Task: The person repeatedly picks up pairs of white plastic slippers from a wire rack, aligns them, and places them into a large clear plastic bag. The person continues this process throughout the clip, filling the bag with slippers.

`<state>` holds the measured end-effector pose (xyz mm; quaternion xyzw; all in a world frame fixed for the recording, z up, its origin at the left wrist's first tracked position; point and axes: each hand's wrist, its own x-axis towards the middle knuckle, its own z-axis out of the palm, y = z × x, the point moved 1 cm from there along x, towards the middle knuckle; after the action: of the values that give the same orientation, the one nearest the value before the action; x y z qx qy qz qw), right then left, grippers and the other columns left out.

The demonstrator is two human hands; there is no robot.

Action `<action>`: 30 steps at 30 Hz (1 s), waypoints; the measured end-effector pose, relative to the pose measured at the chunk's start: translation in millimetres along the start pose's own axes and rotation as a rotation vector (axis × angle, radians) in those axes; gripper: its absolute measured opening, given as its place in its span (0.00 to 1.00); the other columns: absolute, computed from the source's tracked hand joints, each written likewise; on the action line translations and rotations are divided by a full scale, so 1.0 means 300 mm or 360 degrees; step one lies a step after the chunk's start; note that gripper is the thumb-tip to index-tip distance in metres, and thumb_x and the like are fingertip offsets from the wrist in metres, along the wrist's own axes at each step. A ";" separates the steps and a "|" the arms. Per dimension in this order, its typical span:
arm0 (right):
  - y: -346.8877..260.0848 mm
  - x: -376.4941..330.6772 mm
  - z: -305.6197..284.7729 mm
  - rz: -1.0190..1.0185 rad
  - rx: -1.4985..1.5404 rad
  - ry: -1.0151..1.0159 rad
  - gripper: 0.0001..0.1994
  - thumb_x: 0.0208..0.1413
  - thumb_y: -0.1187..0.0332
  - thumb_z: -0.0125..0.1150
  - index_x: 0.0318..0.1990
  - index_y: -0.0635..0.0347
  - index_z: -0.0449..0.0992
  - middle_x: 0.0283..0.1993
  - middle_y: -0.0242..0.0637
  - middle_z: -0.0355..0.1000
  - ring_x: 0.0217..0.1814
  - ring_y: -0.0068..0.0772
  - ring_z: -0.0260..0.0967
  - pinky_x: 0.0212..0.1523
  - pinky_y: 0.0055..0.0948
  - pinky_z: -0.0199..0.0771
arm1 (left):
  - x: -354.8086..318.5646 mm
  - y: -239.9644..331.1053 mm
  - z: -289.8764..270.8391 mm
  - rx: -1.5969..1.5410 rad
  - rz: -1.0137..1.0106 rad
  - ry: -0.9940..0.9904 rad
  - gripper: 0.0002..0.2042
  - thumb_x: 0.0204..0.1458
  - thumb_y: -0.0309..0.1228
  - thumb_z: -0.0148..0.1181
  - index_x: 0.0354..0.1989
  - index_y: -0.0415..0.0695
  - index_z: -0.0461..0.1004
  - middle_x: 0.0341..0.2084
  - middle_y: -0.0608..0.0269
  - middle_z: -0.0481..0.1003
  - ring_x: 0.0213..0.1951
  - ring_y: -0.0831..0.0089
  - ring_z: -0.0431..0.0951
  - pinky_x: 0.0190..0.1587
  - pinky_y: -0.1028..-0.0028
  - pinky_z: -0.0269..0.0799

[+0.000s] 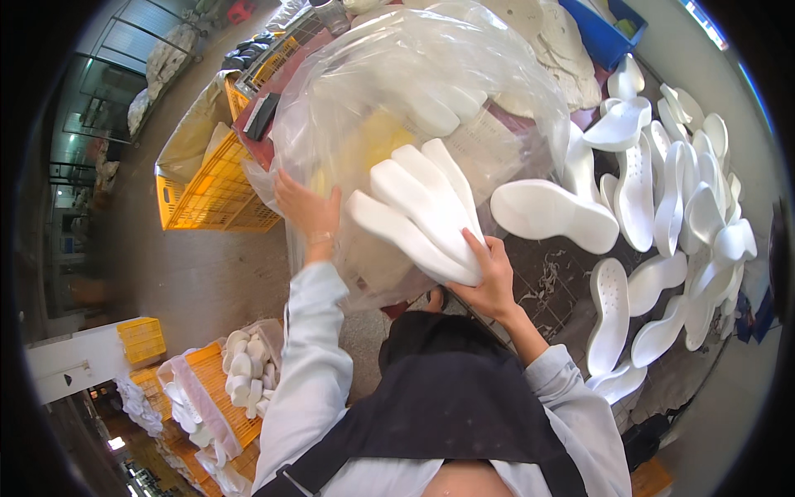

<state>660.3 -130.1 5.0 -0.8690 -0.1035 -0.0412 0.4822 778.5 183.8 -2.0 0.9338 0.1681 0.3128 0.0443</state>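
Observation:
My right hand (490, 277) grips the near end of a fanned stack of several white shoe soles (418, 211), thumb on top. The stack is tilted, its far ends spread toward the far left, above a large clear plastic bag (323, 99). Against the left side of that bag rests my left hand (310, 207), its fingers stretched out and the thumb apart. More white soles (435, 112) lie inside the bag, partly veiled by the film. Just right of the bag's mouth is a loose white sole (555, 215).
Many white soles (633, 195) are heaped on the floor at right, by a wall. A yellow crate (219, 186) stands at left, a blue bin (603, 33) at the far right. Orange crates (224, 389) with white pieces are at lower left. A dark box (262, 116) sits beside the bag.

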 end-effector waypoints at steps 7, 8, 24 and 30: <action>-0.001 0.272 0.034 -0.0100 -0.0070 -0.0113 0.42 0.31 0.66 0.73 0.63 0.43 0.67 0.53 0.54 0.63 0.53 0.57 0.64 0.54 0.43 0.65 | 0.302 -0.155 -0.023 -0.0046 -0.0104 -0.0309 0.20 0.48 0.26 0.57 0.53 0.42 0.72 0.39 0.49 0.76 0.42 0.50 0.77 0.44 0.59 0.73; 0.000 0.295 0.038 0.0042 -0.0087 -0.0109 0.42 0.30 0.66 0.73 0.63 0.43 0.67 0.54 0.54 0.63 0.53 0.57 0.64 0.53 0.43 0.65 | 0.306 -0.192 -0.122 -0.0141 0.0127 -0.0048 0.19 0.47 0.23 0.55 0.51 0.43 0.74 0.38 0.52 0.77 0.40 0.52 0.77 0.41 0.59 0.73; 0.082 0.567 0.074 -0.0011 -0.0666 -0.0326 0.51 0.29 0.58 0.77 0.66 0.61 0.57 0.66 0.52 0.56 0.68 0.54 0.50 0.67 0.57 0.42 | 0.164 -0.373 -0.213 -0.2268 -0.1189 -0.1155 0.22 0.54 0.29 0.54 0.58 0.37 0.66 0.52 0.59 0.71 0.51 0.71 0.72 0.58 0.73 0.64; 0.377 0.160 -0.501 0.0346 -0.1477 -0.0439 0.62 0.26 0.62 0.78 0.72 0.50 0.42 0.64 0.48 0.59 0.66 0.49 0.56 0.68 0.57 0.43 | -0.013 0.122 -0.299 -0.2373 -0.0072 -0.1165 0.19 0.56 0.26 0.51 0.56 0.38 0.65 0.50 0.55 0.71 0.51 0.67 0.72 0.57 0.66 0.66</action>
<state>736.2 -308.7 -0.7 -0.9951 -0.0457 0.0830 0.0278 732.2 146.0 74.4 0.6988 -0.0894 0.0175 0.7095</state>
